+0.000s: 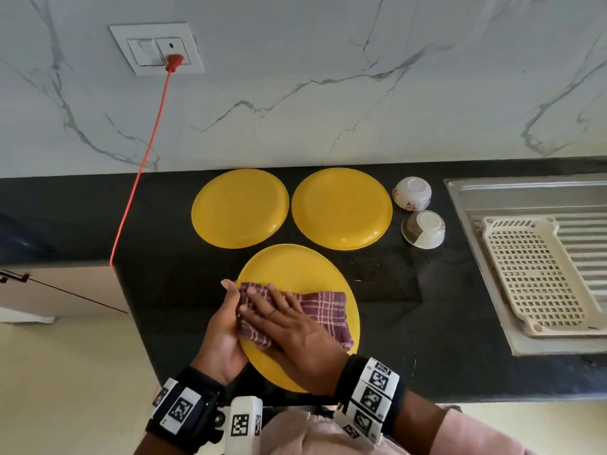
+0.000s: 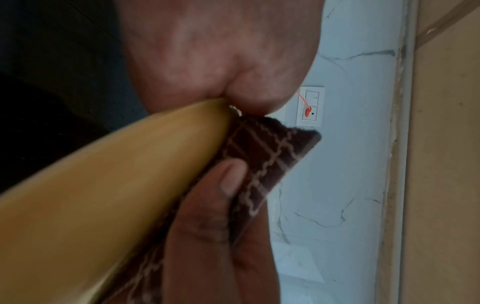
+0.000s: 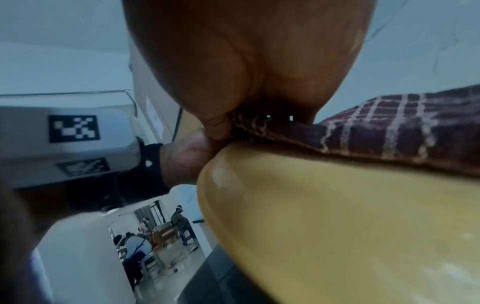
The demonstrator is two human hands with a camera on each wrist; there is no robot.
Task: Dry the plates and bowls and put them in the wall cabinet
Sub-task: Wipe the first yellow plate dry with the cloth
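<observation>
A round, glossy yellow plate (image 1: 295, 267) with a shallow raised rim is seen nearest the person, over the front edge of the black bench (image 1: 164, 224). A folded maroon cloth (image 1: 315, 310) with a pale checked pattern is laid across the plate's face. The plate is held at its left rim by the left hand (image 1: 223, 330), whose palm is cupped against the edge; in the left wrist view the thumb (image 2: 223, 185) is seen pinning the cloth (image 2: 272, 152) against the rim of the plate (image 2: 103, 195). The right hand (image 1: 289, 326) is laid flat on the cloth with its fingers extended, pressing it down on the plate; nothing is gripped by it. In the right wrist view the cloth (image 3: 389, 131) is seen lying between the heel of that hand and the plate (image 3: 337, 216). The plate appears tilted, its far edge toward the wall, though whether it touches the bench cannot be told. The cloth's long axis runs left to right across the plate, slanting slightly toward the person at its right end.

Beyond the held plate, two more yellow plates (image 1: 239, 208) (image 1: 341, 208) lie flat side by side, and to their right two upturned bowls (image 1: 412, 193) (image 1: 423, 228) stand.
</observation>
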